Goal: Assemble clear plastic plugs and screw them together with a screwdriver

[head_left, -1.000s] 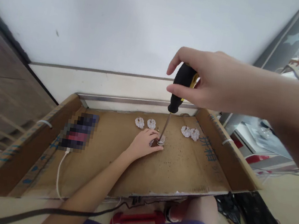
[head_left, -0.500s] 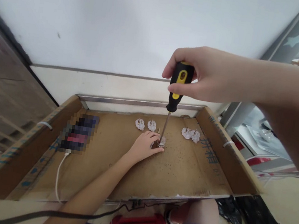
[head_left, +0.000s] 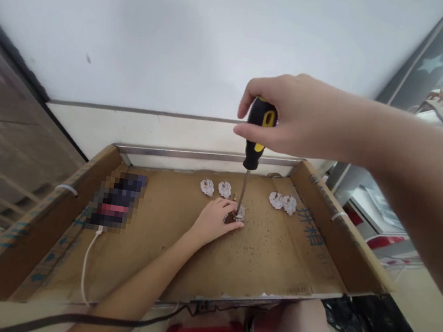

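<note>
Plastic piece [head_left: 242, 213], indistinct in the left hand [head_left: 213, 219] beneath the screwdriver [head_left: 252, 158]

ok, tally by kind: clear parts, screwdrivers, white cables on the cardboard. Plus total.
Clear parts: 5 (4 lying apart from the hands, 1 at the left hand)
Screwdriver: 1
White cable: 1
Total: 7

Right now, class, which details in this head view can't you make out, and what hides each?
All in the head view:
Tip of the screwdriver: too small to tell at the piece.
Part of the piece: covered by the left hand.
Some fingers of the right hand: behind the hand itself.
Device details: pixelated.
Right arm: cut off by the right edge.
</note>
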`<state>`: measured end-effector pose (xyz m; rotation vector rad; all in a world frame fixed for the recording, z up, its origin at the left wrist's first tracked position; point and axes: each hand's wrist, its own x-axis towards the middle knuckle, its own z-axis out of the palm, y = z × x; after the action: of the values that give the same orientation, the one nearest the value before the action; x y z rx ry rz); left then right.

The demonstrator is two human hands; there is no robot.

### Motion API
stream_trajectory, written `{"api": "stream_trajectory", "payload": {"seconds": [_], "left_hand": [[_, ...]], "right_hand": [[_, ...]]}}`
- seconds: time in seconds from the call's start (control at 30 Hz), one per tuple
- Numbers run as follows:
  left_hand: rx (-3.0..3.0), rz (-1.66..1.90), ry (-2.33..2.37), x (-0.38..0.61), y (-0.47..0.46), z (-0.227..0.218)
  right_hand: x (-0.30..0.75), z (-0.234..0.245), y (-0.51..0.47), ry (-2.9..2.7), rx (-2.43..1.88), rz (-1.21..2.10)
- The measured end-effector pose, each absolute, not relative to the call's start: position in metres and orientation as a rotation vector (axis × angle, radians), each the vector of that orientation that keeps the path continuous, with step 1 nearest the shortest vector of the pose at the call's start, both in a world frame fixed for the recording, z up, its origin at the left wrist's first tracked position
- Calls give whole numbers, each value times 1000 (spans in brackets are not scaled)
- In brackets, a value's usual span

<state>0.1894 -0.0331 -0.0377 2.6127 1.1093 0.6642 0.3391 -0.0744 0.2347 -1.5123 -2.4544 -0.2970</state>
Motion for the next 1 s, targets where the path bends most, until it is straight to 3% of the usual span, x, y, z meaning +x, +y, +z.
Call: {"api": "stream_trajectory", "payload": {"seconds": [0.13, 0.3, 0.37, 0.8, 0.87, 1.0], "left_hand": [[2626, 667, 1107, 189, -33, -39], [2643, 656, 1135, 190, -35, -37], [2650, 656, 1140, 191, -35, -36], [2616, 694, 1170, 193, -36, -36], [2618, 689, 1183, 194, -37, -36], [2600, 688, 1172, 194, -37, -36]], "right_hand": [[329, 233, -84, -2342, -1677, -633], [338, 237, -76, -2578, -1389, -38], [342, 237, -75, -2565, -1334, 59], [335, 222, -100, -2102, -1722, -564], [336, 225, -104, -2228, -1622, -383], [352, 229, -101, -2208, -1344, 295]]}}
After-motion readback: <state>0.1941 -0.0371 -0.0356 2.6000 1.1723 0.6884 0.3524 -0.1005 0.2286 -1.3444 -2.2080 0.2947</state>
